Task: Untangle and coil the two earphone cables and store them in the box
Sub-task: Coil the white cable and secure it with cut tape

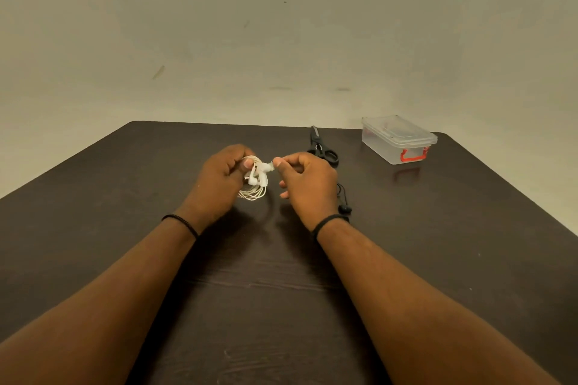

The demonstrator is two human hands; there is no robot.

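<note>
Left hand (219, 178) grips coiled white earphone cable (255, 184) at frame centre, above dark wooden table (125, 197). Right hand (308, 184) pinches its end, probably plug. Black earphone (344, 206) lies beside right wrist. Clear lidded plastic box with red latch (397, 139) upper right, black-handled scissors (322, 147) near it.

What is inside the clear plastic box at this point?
The box stands lidded with its red clasp toward the camera. A faint reddish tint shows through the lid; no cable shows inside. The white earphones are in both hands.
</note>
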